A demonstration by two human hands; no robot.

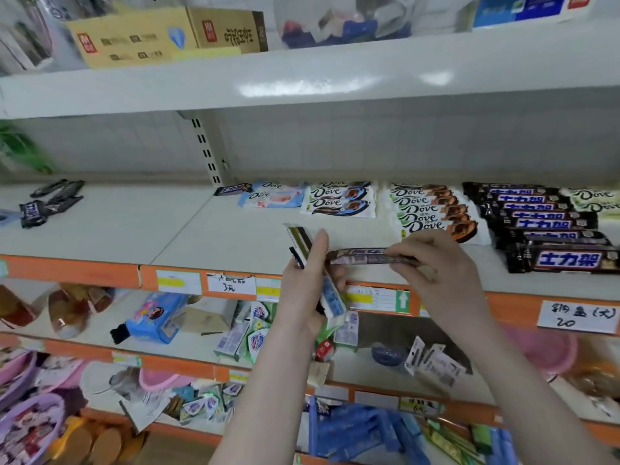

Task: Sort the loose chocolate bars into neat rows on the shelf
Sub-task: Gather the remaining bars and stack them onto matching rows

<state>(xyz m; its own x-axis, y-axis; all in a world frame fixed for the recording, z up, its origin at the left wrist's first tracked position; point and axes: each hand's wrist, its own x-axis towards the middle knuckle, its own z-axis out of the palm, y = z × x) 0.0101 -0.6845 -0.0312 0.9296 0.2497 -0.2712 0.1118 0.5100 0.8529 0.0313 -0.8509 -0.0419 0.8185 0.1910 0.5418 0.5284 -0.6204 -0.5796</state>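
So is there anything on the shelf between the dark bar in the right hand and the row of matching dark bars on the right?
Nothing visible blocks it. The right hand holds the dark bar above bare shelf, and the stretch across to the row of dark bars looks open. The Dove row lies further back, off that path.

Bright, even light from above; glare patches on the upper shelf edge (pixel 302 85) at 12 o'clock. Wide-angle bending toward the edges; overall slightly soft.
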